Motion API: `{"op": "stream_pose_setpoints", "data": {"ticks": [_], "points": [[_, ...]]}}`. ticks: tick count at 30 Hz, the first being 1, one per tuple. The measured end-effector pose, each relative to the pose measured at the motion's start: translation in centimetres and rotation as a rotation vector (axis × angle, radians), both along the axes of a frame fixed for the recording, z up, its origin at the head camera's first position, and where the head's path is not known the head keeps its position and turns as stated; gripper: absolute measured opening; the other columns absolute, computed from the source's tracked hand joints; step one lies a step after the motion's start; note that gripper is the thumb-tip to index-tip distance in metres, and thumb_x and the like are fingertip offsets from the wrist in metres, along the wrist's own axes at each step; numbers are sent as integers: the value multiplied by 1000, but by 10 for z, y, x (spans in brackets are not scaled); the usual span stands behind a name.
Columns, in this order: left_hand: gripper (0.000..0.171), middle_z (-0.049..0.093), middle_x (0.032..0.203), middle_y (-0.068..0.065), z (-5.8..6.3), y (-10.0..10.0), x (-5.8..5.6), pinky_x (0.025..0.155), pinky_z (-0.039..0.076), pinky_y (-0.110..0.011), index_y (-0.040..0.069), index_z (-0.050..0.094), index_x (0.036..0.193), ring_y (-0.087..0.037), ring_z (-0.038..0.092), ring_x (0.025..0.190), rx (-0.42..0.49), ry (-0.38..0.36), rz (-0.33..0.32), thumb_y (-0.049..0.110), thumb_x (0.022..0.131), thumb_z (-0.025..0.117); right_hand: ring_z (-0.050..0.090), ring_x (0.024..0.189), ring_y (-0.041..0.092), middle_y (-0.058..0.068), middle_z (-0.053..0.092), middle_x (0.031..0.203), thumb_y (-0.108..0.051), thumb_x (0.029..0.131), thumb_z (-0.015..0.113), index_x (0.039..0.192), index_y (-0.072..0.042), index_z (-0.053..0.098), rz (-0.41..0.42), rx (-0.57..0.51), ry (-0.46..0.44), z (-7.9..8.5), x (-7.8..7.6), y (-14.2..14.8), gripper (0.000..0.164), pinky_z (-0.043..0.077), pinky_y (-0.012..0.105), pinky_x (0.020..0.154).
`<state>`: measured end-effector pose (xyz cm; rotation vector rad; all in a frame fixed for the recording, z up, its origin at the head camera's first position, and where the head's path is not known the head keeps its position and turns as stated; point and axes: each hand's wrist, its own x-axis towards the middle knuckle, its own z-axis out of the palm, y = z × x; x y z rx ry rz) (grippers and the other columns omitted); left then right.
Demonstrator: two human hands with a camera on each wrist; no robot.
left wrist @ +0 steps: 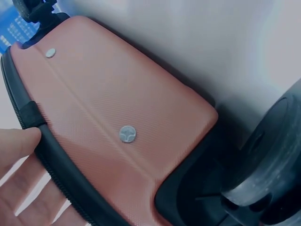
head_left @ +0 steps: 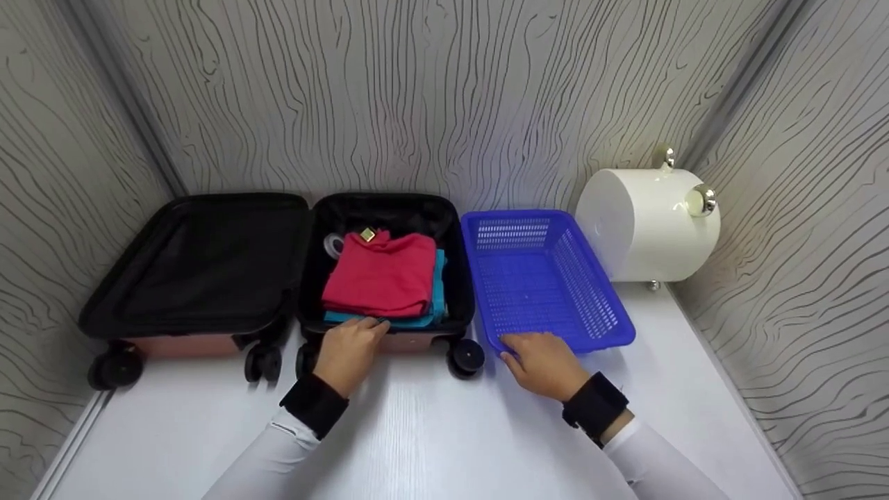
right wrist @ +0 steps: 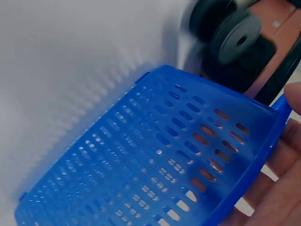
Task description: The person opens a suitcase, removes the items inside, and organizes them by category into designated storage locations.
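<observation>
An open suitcase lies with its two black-lined halves side by side; its packed half (head_left: pixel 462 305) has a pink shell. My left hand (head_left: pixel 352 351) grips the front rim of that half, thumb outside and fingers over the zipper edge (left wrist: pixel 61 162). Inside, a folded red garment (head_left: pixel 382 274) lies on folded blue cloth (head_left: pixel 439 292), with a small gold item (head_left: pixel 368 235) and a round white-grey item (head_left: pixel 333 245) near its far edge. My right hand (head_left: pixel 545 364) holds the near left corner of a blue plastic basket (head_left: pixel 524 292) by its rim. The basket has nothing in it.
The suitcase's other half (head_left: pixel 201 264) is at the left, its black lining panel facing up. Black wheels (head_left: pixel 465 357) stick out at the front. A white rounded stool-like object (head_left: pixel 653 226) with shiny gold feet lies beside the basket. Patterned walls (head_left: pixel 417 90) enclose the white surface (head_left: pixel 417 444).
</observation>
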<state>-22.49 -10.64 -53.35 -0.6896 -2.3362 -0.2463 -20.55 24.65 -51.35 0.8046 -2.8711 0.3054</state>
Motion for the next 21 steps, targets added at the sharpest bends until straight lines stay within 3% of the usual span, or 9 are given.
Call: {"op": "stream_pose_setpoints", "data": {"ticks": [6,12,18,21], "points": [[25,80,89,-6,0,-3,-1,66,63,-38,8,86,99,-26,75,76,-1,49,-39,-4,78,83,79,91,33,10,82,100,-18,102,70,112,-4,76,50,19,44,1,24,-2,19,63,54,79],[24,81,87,-5,2,-4,8,59,61,-37,8,86,97,-25,73,73,-9,64,-68,-3,76,82,71,71,19,-1,73,80,-18,98,74,97,-10,73,106,31,75,5,40,-2,7,57,43,62],[24,82,87,-5,9,-6,18,55,59,-39,9,86,94,-25,73,71,-41,16,-80,-4,74,82,43,58,6,-8,49,65,-19,94,77,79,-17,57,139,56,37,14,47,-6,25,37,30,52],[21,80,83,-3,11,-7,21,52,57,-38,11,85,89,-24,72,68,-65,3,-76,-3,75,81,43,56,8,-8,45,63,-19,91,79,76,-18,55,160,61,52,17,47,-7,28,36,31,50]]}}
